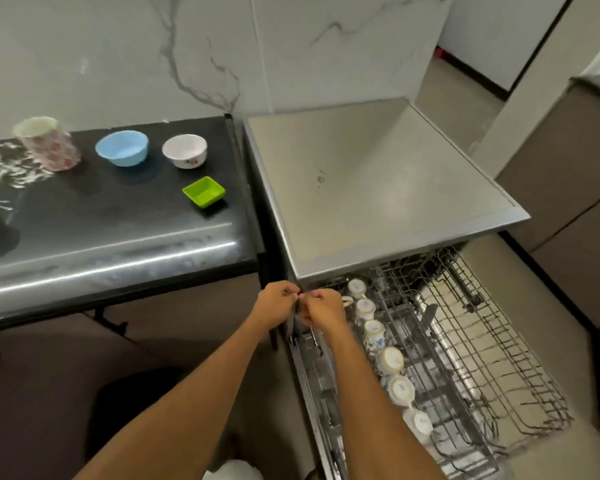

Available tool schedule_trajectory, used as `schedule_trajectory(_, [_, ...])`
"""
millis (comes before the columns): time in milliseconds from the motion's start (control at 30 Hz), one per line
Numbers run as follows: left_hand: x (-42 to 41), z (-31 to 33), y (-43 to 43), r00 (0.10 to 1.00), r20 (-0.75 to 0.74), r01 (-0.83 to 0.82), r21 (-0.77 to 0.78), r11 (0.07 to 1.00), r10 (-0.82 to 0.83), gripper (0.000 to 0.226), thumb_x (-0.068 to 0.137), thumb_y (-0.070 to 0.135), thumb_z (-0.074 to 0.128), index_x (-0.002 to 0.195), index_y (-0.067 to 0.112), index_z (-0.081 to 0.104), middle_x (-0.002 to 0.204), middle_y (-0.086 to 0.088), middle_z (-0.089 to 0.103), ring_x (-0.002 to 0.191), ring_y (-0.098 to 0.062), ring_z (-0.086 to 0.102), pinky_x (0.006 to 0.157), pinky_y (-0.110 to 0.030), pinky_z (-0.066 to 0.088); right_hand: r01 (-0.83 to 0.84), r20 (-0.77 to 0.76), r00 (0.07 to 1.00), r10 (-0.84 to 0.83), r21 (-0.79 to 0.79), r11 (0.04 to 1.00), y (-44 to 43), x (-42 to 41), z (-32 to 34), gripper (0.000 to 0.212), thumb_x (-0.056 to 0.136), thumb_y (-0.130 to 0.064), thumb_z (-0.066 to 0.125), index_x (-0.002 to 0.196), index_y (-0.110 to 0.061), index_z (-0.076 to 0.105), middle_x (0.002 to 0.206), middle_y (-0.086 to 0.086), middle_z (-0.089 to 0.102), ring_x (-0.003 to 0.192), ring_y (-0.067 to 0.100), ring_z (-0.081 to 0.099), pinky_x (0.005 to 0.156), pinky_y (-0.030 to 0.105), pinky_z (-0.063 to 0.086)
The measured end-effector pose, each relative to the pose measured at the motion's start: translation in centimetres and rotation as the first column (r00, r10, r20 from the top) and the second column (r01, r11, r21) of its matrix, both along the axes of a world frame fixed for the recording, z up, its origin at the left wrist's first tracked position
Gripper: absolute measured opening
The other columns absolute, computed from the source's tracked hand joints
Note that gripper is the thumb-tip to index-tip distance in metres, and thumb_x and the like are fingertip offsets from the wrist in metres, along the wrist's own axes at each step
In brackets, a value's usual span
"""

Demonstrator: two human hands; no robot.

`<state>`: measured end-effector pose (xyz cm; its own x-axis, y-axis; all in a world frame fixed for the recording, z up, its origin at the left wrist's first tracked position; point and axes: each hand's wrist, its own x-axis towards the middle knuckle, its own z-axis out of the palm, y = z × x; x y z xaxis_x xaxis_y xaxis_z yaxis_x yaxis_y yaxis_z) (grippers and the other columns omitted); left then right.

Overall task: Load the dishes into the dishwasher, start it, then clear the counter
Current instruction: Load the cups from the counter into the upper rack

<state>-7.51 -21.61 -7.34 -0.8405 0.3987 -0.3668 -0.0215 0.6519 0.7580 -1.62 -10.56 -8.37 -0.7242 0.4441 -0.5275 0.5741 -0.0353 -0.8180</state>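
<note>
Six cups (391, 359) line the rack (499, 358); the desk (118, 216) bears one mug (49, 143), two bowls (122, 148), one dish (204, 191). Left hand (278, 303) and right hand (324, 311) touch, fingers curled, contents unclear.

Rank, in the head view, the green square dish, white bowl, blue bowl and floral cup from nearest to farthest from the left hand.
From the left hand:
1. Green square dish, front right of the group.
2. White bowl, behind it.
3. Blue bowl, further left.
4. Floral cup, far left.
</note>
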Motion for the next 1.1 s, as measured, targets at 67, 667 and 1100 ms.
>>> schedule_trajectory(67, [-0.3, 1.5, -2.5, 0.996, 0.005, -0.092, 0.078, 0.993, 0.092, 0.018, 0.092, 0.009, 0.057, 0.107, 0.009, 0.067, 0.091, -0.008, 0.069, 0.081, -0.021, 0.067, 0.074, -0.032, 0.059, -0.063, -0.024, 0.998, 0.063, 0.003, 0.998, -2.1, -0.9, 2.1, 0.013, 0.087, -0.016, 0.062, 0.085, -0.011, 0.074, 0.071, 0.008, 0.069, 0.056, 0.018, 0.062, 0.052, 0.03, 0.056])
schedule_trajectory(667, [-9.3, 10.3, -35.4, 0.769, -0.102, -0.563, 0.36, 0.744, 0.632, 0.011, 0.086, 0.015, 0.064, 0.097, 0.017, 0.065, 0.083, -0.008, 0.069, 0.072, -0.022, 0.067, 0.058, -0.031, 0.056, -0.512, -0.261, 0.811, 0.524, 0.118, 0.851, -33.0, -16.6, 10.6, 0.007, 0.091, -0.019, 0.068, 0.097, -0.017, 0.067, 0.09, 0.008, 0.073, 0.078, 0.022, 0.071, 0.062, 0.032, 0.057])
schedule_trajectory(1100, [-16.4, 10.8, -48.5, 0.547, -0.139, -0.748, 0.36, 0.557, 0.825, 0.039, 0.078, 0.018, 0.076, 0.113, 0.019, 0.06, 0.105, -0.002, 0.063, 0.095, -0.015, 0.061, 0.083, -0.026, 0.049, -0.638, -0.283, 0.678, 0.678, 0.231, 0.735, -44.4, -25.9, 11.8, 0.028, 0.08, -0.02, 0.08, 0.104, -0.019, 0.067, 0.093, 0.001, 0.071, 0.091, 0.017, 0.069, 0.077, 0.035, 0.06])
